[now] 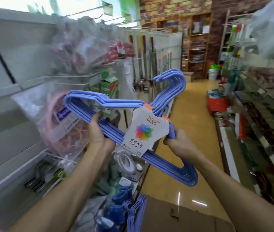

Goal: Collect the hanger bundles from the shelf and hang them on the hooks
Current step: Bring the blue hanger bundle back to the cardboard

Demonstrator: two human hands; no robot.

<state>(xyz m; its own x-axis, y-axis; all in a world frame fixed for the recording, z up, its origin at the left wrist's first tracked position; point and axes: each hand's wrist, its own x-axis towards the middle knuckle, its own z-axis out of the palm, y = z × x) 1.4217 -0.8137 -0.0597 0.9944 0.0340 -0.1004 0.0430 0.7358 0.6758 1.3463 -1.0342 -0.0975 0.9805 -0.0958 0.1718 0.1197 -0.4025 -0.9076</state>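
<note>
Between the two shelf runs of a shop aisle, I hold one hanger bundle [163, 158] up in front of me, off any shelf and clear of the hooks. My left hand [99, 131] wraps its fingers round the straight bottom bars near the bundle's upper-left shoulder; that grip is closed on the bars. My right hand [179, 144] pinches the bundle just right of the paper label [145, 131], its grip also closed on the wires. The bundle's long axis runs on a slant from upper left to lower right, with one shoulder loop high at the left and the other low at the right. Its hook ends [174, 81] point up and away from me, curling back to the left at the top. The label faces me, banded round the necks.

Metal display hooks [89, 10] jut from the left shelving [2, 91] above hanging clear bags. Low down, beside a cardboard box [183, 220], a second blue hanger bundle [136, 213] stands among packaged goods.
</note>
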